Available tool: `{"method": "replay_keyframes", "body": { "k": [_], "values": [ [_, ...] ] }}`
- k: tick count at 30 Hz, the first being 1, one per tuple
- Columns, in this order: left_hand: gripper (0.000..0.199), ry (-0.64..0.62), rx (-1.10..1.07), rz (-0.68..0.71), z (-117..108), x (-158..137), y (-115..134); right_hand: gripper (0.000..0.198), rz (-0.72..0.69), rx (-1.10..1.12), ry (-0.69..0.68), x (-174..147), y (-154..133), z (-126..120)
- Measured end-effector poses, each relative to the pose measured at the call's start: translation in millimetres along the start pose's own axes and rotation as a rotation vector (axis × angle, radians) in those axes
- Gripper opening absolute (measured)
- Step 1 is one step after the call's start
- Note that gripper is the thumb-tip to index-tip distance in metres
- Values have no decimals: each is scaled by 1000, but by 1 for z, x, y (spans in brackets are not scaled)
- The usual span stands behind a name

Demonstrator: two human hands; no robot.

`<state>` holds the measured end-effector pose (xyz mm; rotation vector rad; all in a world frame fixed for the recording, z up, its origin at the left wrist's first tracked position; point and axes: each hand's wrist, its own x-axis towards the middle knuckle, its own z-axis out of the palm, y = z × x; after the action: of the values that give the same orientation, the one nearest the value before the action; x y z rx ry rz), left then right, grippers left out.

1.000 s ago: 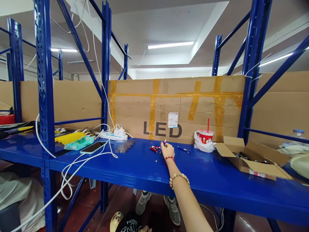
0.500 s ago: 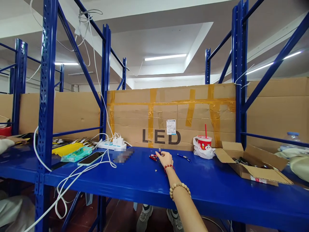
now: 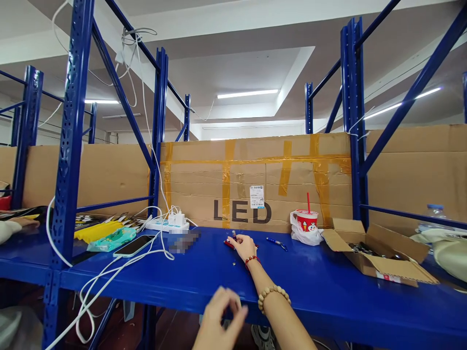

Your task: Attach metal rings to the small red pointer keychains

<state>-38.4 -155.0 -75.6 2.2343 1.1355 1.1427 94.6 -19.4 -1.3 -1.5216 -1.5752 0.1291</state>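
Observation:
My right hand (image 3: 243, 247) reaches over the blue table, fingertips bent down together at a small red object (image 3: 229, 244) lying there. A short dark upright piece (image 3: 234, 234) shows beside those fingertips; what exactly they pinch is too small to make out. More red shows past the hand's right side. My left hand (image 3: 221, 318) is in front of the table's near edge, blurred, with fingers curved and a gap between thumb and fingers; I see nothing in it. A tiny shiny bit (image 3: 234, 264) lies just below the right hand. Right of that hand is a blue pen (image 3: 277, 243).
An open cardboard box (image 3: 383, 265) with dark small parts stands at right, beside a red cup (image 3: 307, 221) in a white bag. At left are a phone (image 3: 134, 246), a power strip (image 3: 166, 224), white cables and a yellow packet (image 3: 98, 231). Another person's hand (image 3: 27, 222) shows far left.
My left hand has come into view from below. My right hand has shifted slightly left over the red object. The whole view has tilted up a little.

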Motion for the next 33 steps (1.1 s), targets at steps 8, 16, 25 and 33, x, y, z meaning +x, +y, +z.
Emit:
{"method": "replay_keyframes", "body": {
  "k": [8, 16, 25, 33],
  "values": [
    [51, 351, 95, -233, -30, 130, -7, 28, -75, 22, -39, -6, -14, 0],
    [36, 177, 28, -3, -29, 141, -29, 20, -114, -98, -92, -9, -19, 3],
    [24, 330, 3, -86, -30, 142, -37, 25, -115, -60, -224, -11, -17, -13],
    [18, 281, -24, -97, -34, 135, -30, 45, 50, 120, -583, -5, 0, -27]
  ]
}}
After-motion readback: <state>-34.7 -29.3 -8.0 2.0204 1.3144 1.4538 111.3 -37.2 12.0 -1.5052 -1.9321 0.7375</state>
